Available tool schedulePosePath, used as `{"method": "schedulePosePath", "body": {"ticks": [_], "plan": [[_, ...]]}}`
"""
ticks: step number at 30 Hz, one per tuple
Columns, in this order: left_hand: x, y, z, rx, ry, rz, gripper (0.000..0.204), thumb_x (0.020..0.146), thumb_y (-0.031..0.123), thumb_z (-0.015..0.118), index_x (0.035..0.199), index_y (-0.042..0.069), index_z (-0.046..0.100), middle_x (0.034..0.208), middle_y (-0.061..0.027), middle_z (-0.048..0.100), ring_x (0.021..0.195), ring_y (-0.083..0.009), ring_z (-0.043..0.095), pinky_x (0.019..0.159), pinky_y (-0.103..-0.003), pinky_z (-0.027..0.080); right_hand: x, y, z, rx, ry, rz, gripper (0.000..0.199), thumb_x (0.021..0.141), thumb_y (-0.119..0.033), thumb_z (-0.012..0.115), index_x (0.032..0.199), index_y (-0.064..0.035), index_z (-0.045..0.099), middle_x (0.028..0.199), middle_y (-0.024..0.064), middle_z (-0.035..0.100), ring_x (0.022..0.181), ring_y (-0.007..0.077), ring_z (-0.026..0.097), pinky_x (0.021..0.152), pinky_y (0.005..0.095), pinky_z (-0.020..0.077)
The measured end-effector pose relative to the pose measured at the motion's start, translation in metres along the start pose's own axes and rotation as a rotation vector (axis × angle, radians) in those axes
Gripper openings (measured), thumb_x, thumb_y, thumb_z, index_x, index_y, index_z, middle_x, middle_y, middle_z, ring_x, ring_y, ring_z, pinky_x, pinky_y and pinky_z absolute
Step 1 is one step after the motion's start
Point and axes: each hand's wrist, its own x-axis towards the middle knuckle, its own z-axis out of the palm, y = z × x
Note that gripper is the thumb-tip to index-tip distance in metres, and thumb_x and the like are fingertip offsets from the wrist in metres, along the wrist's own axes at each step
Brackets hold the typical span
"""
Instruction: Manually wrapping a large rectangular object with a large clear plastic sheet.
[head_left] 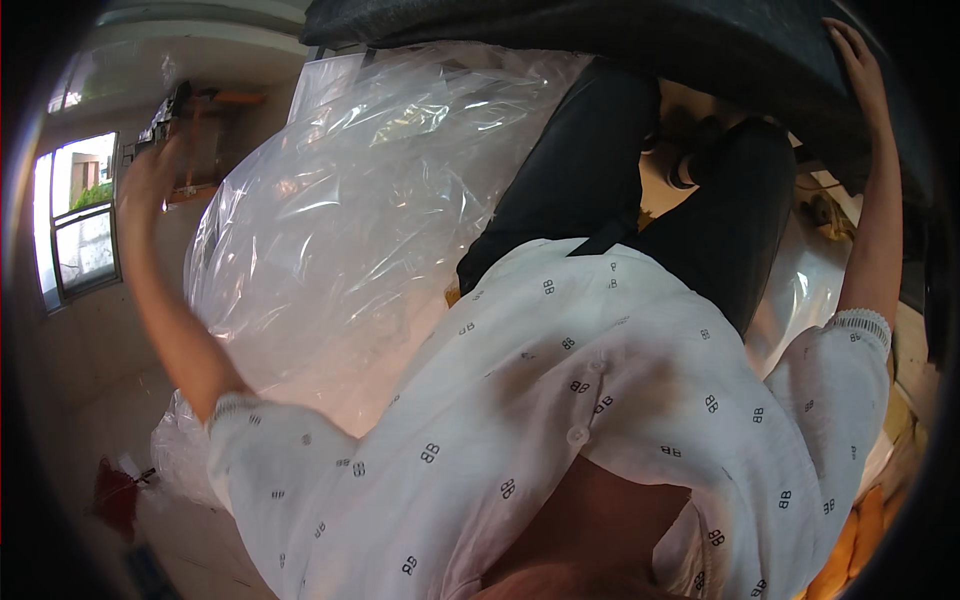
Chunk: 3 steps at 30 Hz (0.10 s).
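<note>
My left hand [152, 172] is raised out to the left side, smeared by motion, so its fingers cannot be read. It is beyond the big clear plastic bag or sheeting [330, 190] that bulges up beside my left leg. My right hand [857, 62] lies at the upper right against a dark, cloth-like surface [700, 35], its fingers stretched along it. I see nothing held in that hand. The dark surface runs across the top of the view, above my knees.
A window [82, 215] lies at the far left, with a brown wooden frame or shelf [200, 145] near it. A red object [117, 495] is on the floor at the lower left. Orange material [855, 545] shows at the lower right. More clear plastic [800, 285] lies by my right leg.
</note>
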Motion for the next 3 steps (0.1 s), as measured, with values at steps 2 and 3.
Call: {"method": "schedulePosePath", "body": {"ticks": [2,3], "plan": [[0.048,0.129,0.063,-0.029,-0.005,0.184,0.053,0.083,0.05,0.041,0.092,0.003,0.063,0.087,-0.0204,0.061,0.086,-0.0344,0.058,0.077,-0.044,0.042,0.002,-0.001,-0.002,0.022,0.008,0.018,0.02,0.078,-0.013,0.055,0.088,0.0021,0.064,0.089,0.0172,0.063,0.082,0.0272,0.058,0.077,0.0346,0.0447],[0.069,0.178,0.097,-0.141,-0.145,0.268,0.059,0.08,0.056,0.044,0.089,0.001,0.063,0.09,-0.0211,0.061,0.089,-0.035,0.058,0.078,-0.043,0.043,0.006,0.001,0.0,0.046,0.021,0.031,0.02,0.078,-0.013,0.055,0.088,0.0022,0.064,0.089,0.0171,0.063,0.082,0.027,0.058,0.077,0.0344,0.0448]]}}
